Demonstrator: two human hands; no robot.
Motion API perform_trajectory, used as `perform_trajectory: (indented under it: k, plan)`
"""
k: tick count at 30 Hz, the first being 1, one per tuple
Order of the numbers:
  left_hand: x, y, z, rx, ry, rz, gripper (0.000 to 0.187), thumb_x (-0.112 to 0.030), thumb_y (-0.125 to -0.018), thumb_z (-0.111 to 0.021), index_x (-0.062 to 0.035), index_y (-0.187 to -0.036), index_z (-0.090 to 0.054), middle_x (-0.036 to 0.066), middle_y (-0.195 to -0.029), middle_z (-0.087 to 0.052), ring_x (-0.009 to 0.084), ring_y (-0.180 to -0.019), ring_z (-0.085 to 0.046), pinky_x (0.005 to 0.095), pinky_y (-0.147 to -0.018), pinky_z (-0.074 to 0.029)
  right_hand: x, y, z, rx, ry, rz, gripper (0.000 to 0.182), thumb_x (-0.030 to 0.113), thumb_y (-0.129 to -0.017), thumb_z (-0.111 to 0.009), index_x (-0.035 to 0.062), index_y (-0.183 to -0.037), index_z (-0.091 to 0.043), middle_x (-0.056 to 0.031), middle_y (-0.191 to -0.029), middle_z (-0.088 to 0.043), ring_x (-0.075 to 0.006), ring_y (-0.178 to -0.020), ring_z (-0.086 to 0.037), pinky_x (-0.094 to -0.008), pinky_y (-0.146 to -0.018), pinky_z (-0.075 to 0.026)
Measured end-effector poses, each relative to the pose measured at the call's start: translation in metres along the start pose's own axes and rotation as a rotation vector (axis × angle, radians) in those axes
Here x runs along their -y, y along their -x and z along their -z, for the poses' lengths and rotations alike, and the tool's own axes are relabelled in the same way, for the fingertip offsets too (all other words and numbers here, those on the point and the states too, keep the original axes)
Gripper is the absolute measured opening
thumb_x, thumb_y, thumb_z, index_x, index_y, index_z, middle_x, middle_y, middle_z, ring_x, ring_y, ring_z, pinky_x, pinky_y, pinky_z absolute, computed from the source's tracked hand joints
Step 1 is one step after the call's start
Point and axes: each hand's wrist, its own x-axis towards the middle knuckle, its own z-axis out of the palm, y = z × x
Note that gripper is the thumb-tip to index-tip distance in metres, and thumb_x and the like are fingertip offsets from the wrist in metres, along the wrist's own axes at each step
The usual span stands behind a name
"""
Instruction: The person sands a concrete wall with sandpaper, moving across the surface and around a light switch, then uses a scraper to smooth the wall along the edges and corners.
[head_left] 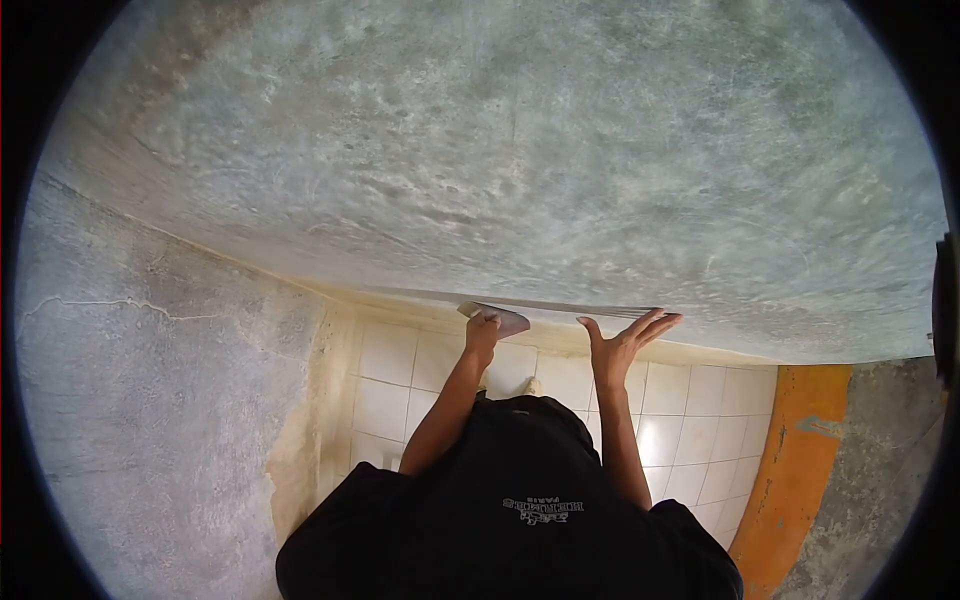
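Observation:
A flat, thin grey-brown piece with a pointed end (510, 321) sits in my left hand (482, 338), whose fingers are closed on it close to the wall. Its exact kind is not clear. My right hand (617, 350) is open, with the thumb apart and the fingers stretched out at the lower part of the grey wall (560, 180). Between the two hands runs a narrow dark strip or edge (585, 306) along the wall surface; its far side is hidden.
White floor tiles (660, 440) lie below, around the black shirt I wear (480, 490). A rough grey side wall (160, 360) with a crack meets the front wall at the left. An orange painted band (805, 450) stands at the right beside more grey wall.

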Motion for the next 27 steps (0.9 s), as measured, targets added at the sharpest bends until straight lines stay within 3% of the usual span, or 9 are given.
perform_trajectory:
  k: [4, 7, 10, 13, 18, 22, 25, 27]
  plan:
    - [-0.001, -0.013, 0.009, -0.041, -0.015, 0.113, 0.014, -0.005, -0.091, -0.058, 0.0026, -0.102, -0.063, 0.009, -0.094, -0.063, 0.0180, -0.086, -0.059, 0.0331, -0.077, -0.048, -0.013, 0.006, -0.002, 0.047, 0.035, 0.025, 0.135, 0.050, -0.068, -0.083, 0.0095, -0.152, 0.015, -0.0342, -0.148, 0.028, -0.0537, -0.139, 0.021, -0.0674, -0.110, -0.005]
    - [-0.016, 0.004, 0.003, -0.069, -0.300, -0.035, 0.013, -0.004, -0.091, -0.058, 0.0029, -0.100, -0.063, 0.009, -0.092, -0.063, 0.0181, -0.084, -0.059, 0.0325, -0.077, -0.047, -0.016, 0.008, 0.002, 0.072, 0.067, 0.020, 0.133, 0.051, -0.069, -0.081, 0.0084, -0.152, 0.015, -0.0353, -0.149, 0.025, -0.0535, -0.139, 0.019, -0.0668, -0.111, -0.003]
    - [0.006, -0.021, 0.016, -0.095, -0.257, 0.035, 0.013, -0.006, -0.090, -0.059, 0.0020, -0.100, -0.063, 0.008, -0.092, -0.062, 0.0180, -0.084, -0.058, 0.0330, -0.078, -0.047, -0.014, 0.011, 0.003, 0.077, 0.089, 0.016, 0.131, 0.050, -0.071, -0.081, 0.0080, -0.152, 0.013, -0.0358, -0.150, 0.023, -0.0526, -0.140, 0.018, -0.0659, -0.111, -0.003]
    - [-0.006, -0.004, 0.007, -0.070, -0.207, -0.112, 0.010, -0.007, -0.086, -0.060, 0.0030, -0.089, -0.060, 0.006, -0.078, -0.057, 0.0144, -0.073, -0.050, 0.0335, -0.065, -0.042, -0.012, 0.006, 0.008, 0.082, 0.049, 0.000, 0.129, 0.048, -0.071, -0.081, 0.0085, -0.152, 0.012, -0.0355, -0.151, 0.020, -0.0516, -0.141, 0.016, -0.0651, -0.112, -0.004]
    - [-0.001, -0.013, 0.019, -0.160, -0.315, -0.106, 0.012, -0.007, -0.085, -0.060, 0.0039, -0.088, -0.059, 0.007, -0.079, -0.057, 0.0168, -0.074, -0.053, 0.0348, -0.067, -0.044, -0.013, 0.010, 0.009, 0.090, 0.028, 0.006, 0.125, 0.042, -0.073, -0.081, 0.0091, -0.153, 0.009, -0.0336, -0.152, 0.019, -0.0508, -0.142, 0.015, -0.0643, -0.112, -0.004]
    - [-0.007, -0.010, 0.022, -0.120, -0.431, -0.116, 0.013, -0.007, -0.083, -0.059, 0.0058, -0.087, -0.059, 0.009, -0.079, -0.058, 0.0184, -0.077, -0.055, 0.0354, -0.071, -0.045, -0.013, 0.009, 0.014, 0.120, -0.009, -0.001, 0.121, 0.040, -0.075, -0.081, 0.0092, -0.154, 0.007, -0.0328, -0.153, 0.019, -0.0505, -0.142, 0.015, -0.0634, -0.113, -0.005]
    - [0.026, -0.045, 0.033, -0.203, -0.260, -0.120, 0.016, -0.007, -0.082, -0.058, 0.0076, -0.089, -0.060, 0.011, -0.079, -0.059, 0.0181, -0.080, -0.056, 0.0343, -0.074, -0.046, -0.016, 0.014, 0.014, 0.127, -0.012, 0.009, 0.119, 0.038, -0.076, -0.080, 0.0098, -0.154, 0.006, -0.0321, -0.153, 0.019, -0.0504, -0.142, 0.015, -0.0630, -0.113, -0.005]
    - [0.000, -0.020, 0.025, -0.153, -0.328, -0.183, 0.017, -0.007, -0.082, -0.058, 0.0076, -0.090, -0.062, 0.013, -0.081, -0.060, 0.0188, -0.082, -0.058, 0.0341, -0.075, -0.046, -0.014, 0.010, 0.015, 0.124, -0.043, 0.002, 0.118, 0.038, -0.077, -0.080, 0.0101, -0.154, 0.005, -0.0316, -0.153, 0.019, -0.0504, -0.142, 0.015, -0.0628, -0.113, -0.004]
